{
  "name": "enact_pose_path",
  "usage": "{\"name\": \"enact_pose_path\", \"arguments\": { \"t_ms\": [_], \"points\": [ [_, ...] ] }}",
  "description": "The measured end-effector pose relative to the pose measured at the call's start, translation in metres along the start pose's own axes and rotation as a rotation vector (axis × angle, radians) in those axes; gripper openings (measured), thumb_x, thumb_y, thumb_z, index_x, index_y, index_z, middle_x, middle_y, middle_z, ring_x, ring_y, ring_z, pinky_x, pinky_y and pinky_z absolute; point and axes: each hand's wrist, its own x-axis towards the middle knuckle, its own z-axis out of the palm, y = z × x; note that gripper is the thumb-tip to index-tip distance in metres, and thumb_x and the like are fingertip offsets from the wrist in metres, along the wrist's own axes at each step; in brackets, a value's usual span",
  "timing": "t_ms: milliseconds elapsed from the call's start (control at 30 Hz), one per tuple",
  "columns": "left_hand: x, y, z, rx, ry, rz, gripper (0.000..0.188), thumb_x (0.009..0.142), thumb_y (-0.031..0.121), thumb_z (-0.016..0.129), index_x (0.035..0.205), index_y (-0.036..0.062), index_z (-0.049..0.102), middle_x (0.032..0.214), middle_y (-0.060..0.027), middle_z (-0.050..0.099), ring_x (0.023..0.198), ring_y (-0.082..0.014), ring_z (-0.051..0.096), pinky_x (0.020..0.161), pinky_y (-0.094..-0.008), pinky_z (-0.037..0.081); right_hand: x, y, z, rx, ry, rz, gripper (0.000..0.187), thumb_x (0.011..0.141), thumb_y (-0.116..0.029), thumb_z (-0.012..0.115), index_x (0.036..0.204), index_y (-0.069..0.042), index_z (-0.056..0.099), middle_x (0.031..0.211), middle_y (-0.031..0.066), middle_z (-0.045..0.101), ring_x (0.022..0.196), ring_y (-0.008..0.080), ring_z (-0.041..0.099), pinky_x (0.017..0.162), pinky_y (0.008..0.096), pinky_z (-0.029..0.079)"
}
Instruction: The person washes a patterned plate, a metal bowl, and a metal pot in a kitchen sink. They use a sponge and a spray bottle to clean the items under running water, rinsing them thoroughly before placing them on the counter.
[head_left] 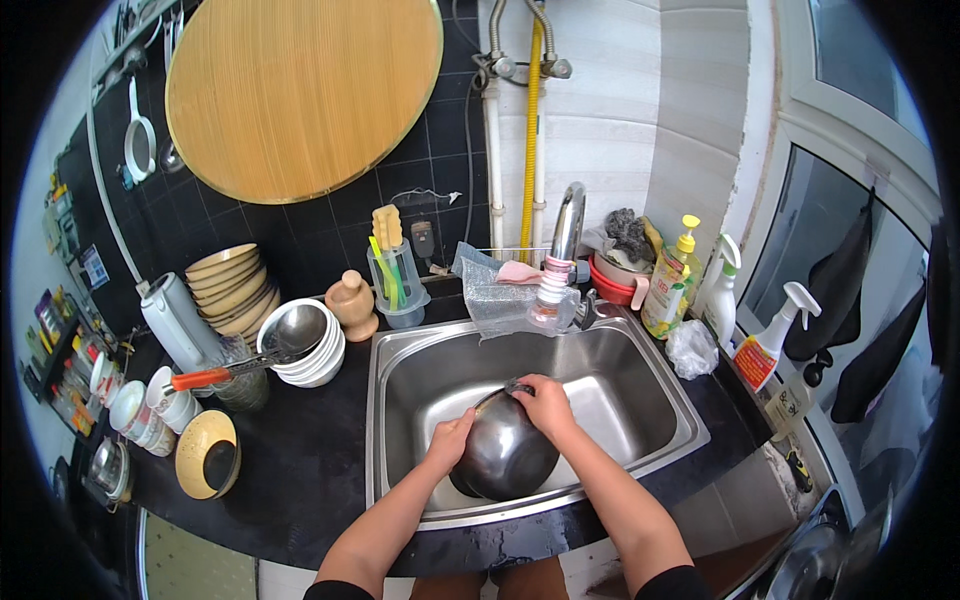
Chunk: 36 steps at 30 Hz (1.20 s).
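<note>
A rounded, shiny metal bowl (510,450) is tilted on its side in the steel sink (620,400), its curved underside facing me. My left hand (450,440) grips the bowl's left edge. At the upper rim, my right hand (544,405) is closed, its fingers bent over the edge. A small dark piece shows by the right fingertips; I cannot tell whether it is part of the bowl or a separate thing. The bowl's inside is hidden from view. Behind it stands the curved faucet (569,225), with a pink-and-white attachment on its spout.
Left of the sink are stacked white bowls (325,365) with a ladle on top, a wooden mortar (352,305), tan bowls (232,290) and a yellow bowl (190,462). To the right stand a yellow-capped pump bottle (668,290), a crumpled plastic bag (692,350) and spray bottles (765,350).
</note>
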Motion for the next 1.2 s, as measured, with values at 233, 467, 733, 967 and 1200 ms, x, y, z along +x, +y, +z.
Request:
{"name": "enact_pose_path", "arguments": {
  "t_ms": [233, 467, 733, 967, 1200],
  "points": [
    [-0.004, -0.001, -0.007, 0.081, -0.007, 0.027, 0.05, 0.087, 0.042, 0.048, 0.081, -0.005, 0.064, 0.07, -0.0065, 0.06, 0.065, -0.012, 0.052, 0.064, -0.0271, 0.044, -0.011, -0.013, 0.022, -0.086, -0.094, -0.306, 0.012, 0.068, -0.007, 0.065, 0.078, -0.002, 0.063, 0.079, 0.0146, 0.062, 0.077, 0.0312, 0.058, 0.07, 0.037, 0.047],
    [-0.003, -0.001, -0.009, 0.206, -0.043, 0.048, 0.052, 0.087, 0.045, 0.047, 0.076, -0.0036, 0.064, 0.067, -0.0075, 0.059, 0.064, -0.0133, 0.052, 0.064, -0.0274, 0.043, -0.021, -0.037, 0.023, -0.065, -0.185, -0.431, 0.014, 0.069, -0.006, 0.066, 0.081, -0.001, 0.063, 0.083, 0.0145, 0.063, 0.079, 0.0306, 0.06, 0.072, 0.0353, 0.048],
    [-0.004, -0.002, -0.001, 0.036, -0.047, 0.104, 0.05, 0.086, 0.043, 0.049, 0.081, -0.0047, 0.064, 0.067, -0.0083, 0.059, 0.065, -0.013, 0.052, 0.065, -0.0277, 0.043, -0.012, 0.003, 0.008, -0.141, -0.041, -0.187, 0.015, 0.072, -0.012, 0.064, 0.084, -0.004, 0.064, 0.082, 0.016, 0.062, 0.077, 0.0318, 0.06, 0.07, 0.0386, 0.048],
    [0.0, 0.0, 0.0, 0.092, 0.015, 0.166, 0.046, 0.086, 0.038, 0.052, 0.068, -0.0027, 0.062, 0.06, -0.0019, 0.055, 0.06, -0.0101, 0.047, 0.058, -0.0288, 0.042, -0.005, 0.057, -0.008, -0.571, -0.205, 0.215, 0.015, 0.074, -0.01, 0.056, 0.086, -0.002, 0.057, 0.086, 0.0187, 0.061, 0.083, 0.0349, 0.058, 0.071, 0.0429, 0.047],
    [0.01, -0.01, 0.0, 0.178, 0.033, 0.191, 0.047, 0.086, 0.038, 0.05, 0.066, -0.0044, 0.057, 0.058, -0.0053, 0.052, 0.058, -0.0125, 0.046, 0.058, -0.0309, 0.04, -0.032, 0.1, -0.055, -0.724, -0.675, 0.29, 0.035, 0.072, -0.027, 0.063, 0.103, -0.01, 0.062, 0.101, 0.0135, 0.061, 0.091, 0.0299, 0.059, 0.08, 0.0375, 0.047]
  ]
}}
